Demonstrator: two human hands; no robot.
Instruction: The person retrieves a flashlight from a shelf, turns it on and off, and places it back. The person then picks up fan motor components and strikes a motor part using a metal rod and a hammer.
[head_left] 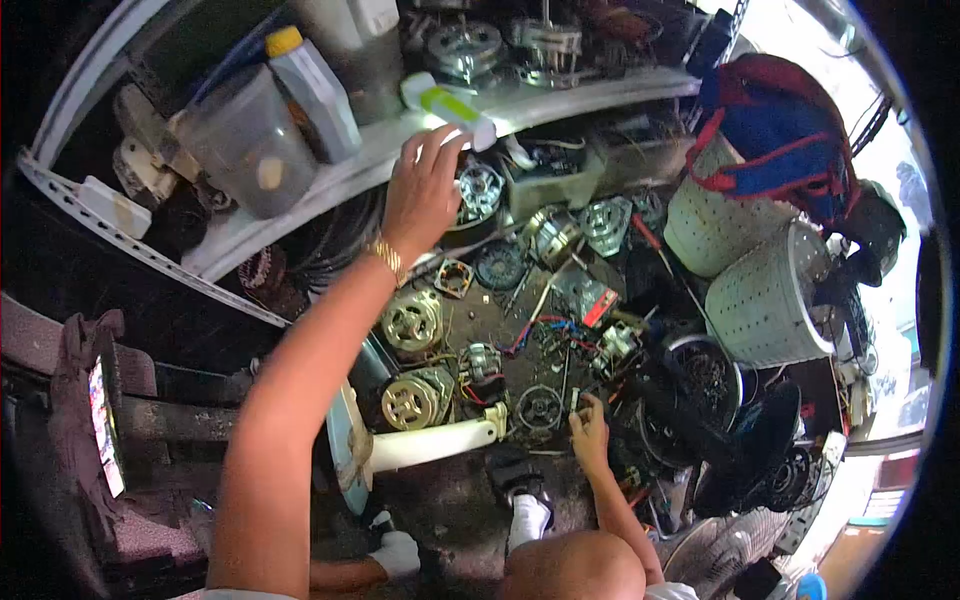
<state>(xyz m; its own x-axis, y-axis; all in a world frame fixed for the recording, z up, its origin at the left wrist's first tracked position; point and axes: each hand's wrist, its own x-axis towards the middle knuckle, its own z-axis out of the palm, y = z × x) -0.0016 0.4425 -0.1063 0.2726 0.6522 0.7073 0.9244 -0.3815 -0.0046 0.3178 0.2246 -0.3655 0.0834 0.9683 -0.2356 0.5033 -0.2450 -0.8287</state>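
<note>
Raised to the shelf edge, my left hand (425,190) has its fingers curled at a tilted white bottle-like object with a lime-green band (447,103). Bright light falls around that object and on the fingertips. A gold-coloured bracelet (384,257) circles the left wrist. Low on the right, my right hand (590,435) is closed, with a small pale piece (574,400) showing at the fingertips; its kind is too small to tell. Just left of that hand lies a round dark metal ring part (540,408). Brass-coloured motor housings (411,402) lie further left on the floor.
On the shelf (370,150) stand a clear plastic container (250,150), a grey bottle with a yellow cap (315,95) and metal motor parts (465,50). White perforated baskets (765,300) and a blue-red bag (780,140) stand right. A white bar (435,445) crosses the floor.
</note>
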